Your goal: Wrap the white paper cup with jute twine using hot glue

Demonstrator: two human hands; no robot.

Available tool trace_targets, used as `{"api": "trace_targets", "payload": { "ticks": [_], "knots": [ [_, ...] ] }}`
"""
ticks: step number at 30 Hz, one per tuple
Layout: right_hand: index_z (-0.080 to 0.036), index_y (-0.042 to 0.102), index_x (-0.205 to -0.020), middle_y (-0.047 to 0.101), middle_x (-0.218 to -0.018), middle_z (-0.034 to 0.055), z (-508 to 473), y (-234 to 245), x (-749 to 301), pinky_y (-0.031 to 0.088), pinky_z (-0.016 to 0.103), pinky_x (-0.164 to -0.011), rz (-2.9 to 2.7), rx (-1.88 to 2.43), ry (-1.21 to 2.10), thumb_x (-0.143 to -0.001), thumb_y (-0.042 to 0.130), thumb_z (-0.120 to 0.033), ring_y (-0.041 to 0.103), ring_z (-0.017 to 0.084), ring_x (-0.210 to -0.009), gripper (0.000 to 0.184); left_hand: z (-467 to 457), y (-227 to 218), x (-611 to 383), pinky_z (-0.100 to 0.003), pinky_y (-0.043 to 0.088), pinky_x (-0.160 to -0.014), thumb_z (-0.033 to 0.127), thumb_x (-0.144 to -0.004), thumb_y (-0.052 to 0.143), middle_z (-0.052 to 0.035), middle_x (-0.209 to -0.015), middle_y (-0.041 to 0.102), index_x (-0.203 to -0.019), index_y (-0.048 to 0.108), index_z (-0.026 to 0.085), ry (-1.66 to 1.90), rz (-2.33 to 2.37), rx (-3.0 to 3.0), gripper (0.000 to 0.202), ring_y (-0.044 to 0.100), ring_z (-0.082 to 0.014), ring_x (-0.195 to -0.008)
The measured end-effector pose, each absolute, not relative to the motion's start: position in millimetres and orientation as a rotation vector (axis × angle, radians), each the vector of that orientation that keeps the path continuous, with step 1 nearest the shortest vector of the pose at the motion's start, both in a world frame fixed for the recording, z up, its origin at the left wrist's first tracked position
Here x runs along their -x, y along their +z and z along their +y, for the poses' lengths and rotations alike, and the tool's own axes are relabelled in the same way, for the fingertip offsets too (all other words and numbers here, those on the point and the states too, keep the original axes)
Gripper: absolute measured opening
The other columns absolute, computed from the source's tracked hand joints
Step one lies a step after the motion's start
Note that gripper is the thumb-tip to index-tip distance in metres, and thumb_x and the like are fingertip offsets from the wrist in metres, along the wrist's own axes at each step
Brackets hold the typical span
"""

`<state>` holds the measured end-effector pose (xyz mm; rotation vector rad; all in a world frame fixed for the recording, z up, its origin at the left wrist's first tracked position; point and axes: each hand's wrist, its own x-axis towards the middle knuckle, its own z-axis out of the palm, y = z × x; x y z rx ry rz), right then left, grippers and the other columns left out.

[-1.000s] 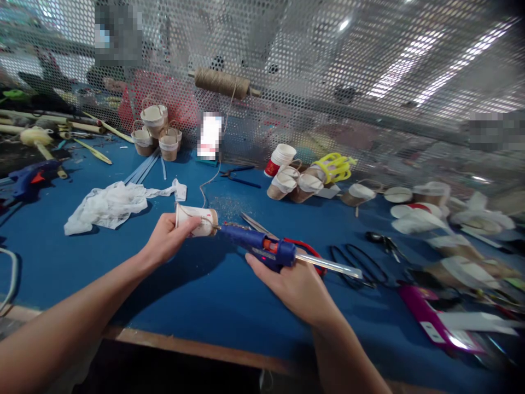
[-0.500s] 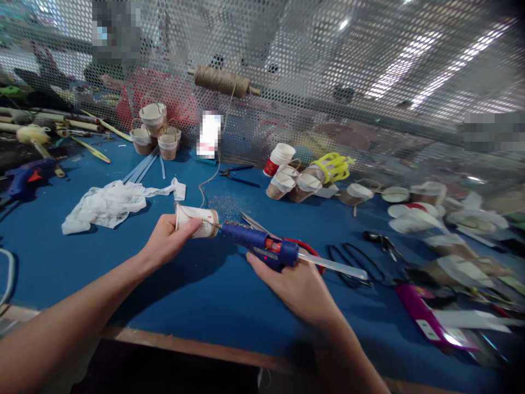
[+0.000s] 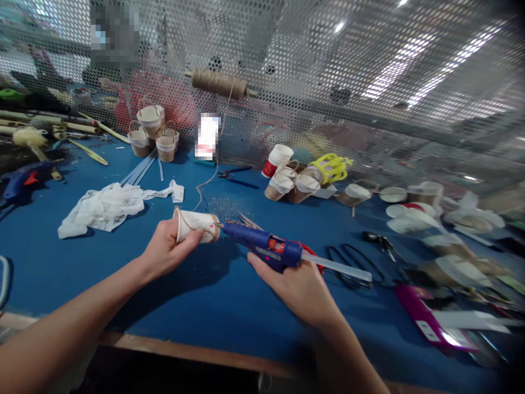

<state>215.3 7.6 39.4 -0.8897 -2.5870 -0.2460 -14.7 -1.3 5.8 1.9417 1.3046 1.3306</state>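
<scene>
My left hand (image 3: 174, 246) is wrapped round a white paper cup (image 3: 194, 221), which lies on its side in the air with its base turned right. Brown twine (image 3: 199, 196) runs from the cup back to a spool (image 3: 219, 83) on the mesh. In my right hand (image 3: 301, 284) is a blue hot glue gun (image 3: 262, 243), with a clear glue stick (image 3: 338, 266) poking out of its rear. Its nozzle points left, at or very near the cup's base end; whether they touch I cannot tell. Scissors (image 3: 248, 220) with red handles lie partly hidden behind the gun.
White gauzy cloth (image 3: 104, 208) lies to the left, near a second glue gun (image 3: 27, 183). Small twine-wrapped cups (image 3: 166, 148) are stacked at the back left; more cups (image 3: 281, 183) stand centre right. Pliers (image 3: 238, 178), a black cable (image 3: 353, 268) and a magenta box (image 3: 430, 320) also lie around.
The cup has rolled slightly in my left hand, and its base end has dropped a little. The glue gun stays almost where it was, beside the base. The view has shifted slightly.
</scene>
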Motion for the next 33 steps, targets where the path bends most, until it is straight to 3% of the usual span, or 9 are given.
{"api": "trace_targets", "payload": {
  "ticks": [7, 12, 15, 27, 33],
  "knots": [
    [-0.016, 0.063, -0.07, 0.063, -0.06, 0.0035, 5, 53, -201, 0.047, 0.028, -0.058, -2.336, 1.115, 0.216, -0.078, 0.046, -0.025, 0.058, 0.015, -0.056, 0.02, -2, 8, 13, -0.028, 0.048, -0.067, 0.016, -0.079, 0.047, -0.0099, -0.084, 0.071, -0.07, 0.065, 0.014, 1.362, 1.209, -2.149, 0.02, 0.063, -0.016, -0.073],
    [-0.016, 0.062, -0.073, 0.064, -0.065, 0.0043, 5, 50, -202, 0.047, 0.032, -0.063, -2.281, 1.164, 0.319, -0.076, 0.049, -0.028, 0.06, 0.018, -0.062, 0.018, -2, 7, 12, -0.025, 0.045, -0.053, 0.014, -0.077, 0.049, -0.0048, -0.056, 0.066, -0.055, 0.057, 0.015, 1.41, 1.211, -2.297, 0.024, 0.056, -0.0122, -0.052],
    [-0.016, 0.061, -0.073, 0.065, -0.067, 0.0037, 5, 45, -202, 0.047, 0.032, -0.065, -2.228, 1.183, 0.383, -0.076, 0.051, -0.029, 0.06, 0.018, -0.063, 0.016, -2, 6, 12, -0.024, 0.043, -0.05, 0.014, -0.076, 0.049, -0.0034, -0.052, 0.063, -0.052, 0.054, 0.015, 1.425, 1.2, -2.356, 0.025, 0.053, -0.0115, -0.048],
    [-0.018, 0.058, -0.066, 0.062, -0.062, 0.002, 1, 47, -205, 0.046, 0.031, -0.063, -2.222, 1.311, 0.45, -0.074, 0.053, -0.031, 0.057, 0.017, -0.06, 0.016, -1, 9, 14, -0.025, 0.047, -0.06, 0.019, -0.078, 0.048, -0.0083, -0.077, 0.07, -0.07, 0.067, 0.013, 1.353, 1.26, -2.038, 0.021, 0.061, -0.0148, -0.063],
    [-0.021, 0.064, -0.077, 0.065, -0.067, 0.0019, 1, 43, -212, 0.046, 0.03, -0.064, -2.324, 1.211, 0.359, -0.075, 0.05, -0.029, 0.059, 0.017, -0.065, 0.016, 0, 5, 15, -0.027, 0.049, -0.067, 0.023, -0.08, 0.048, -0.0098, -0.085, 0.07, -0.083, 0.068, 0.011, 1.285, 1.29, -1.87, 0.023, 0.063, -0.0177, -0.074]
  ]
}}
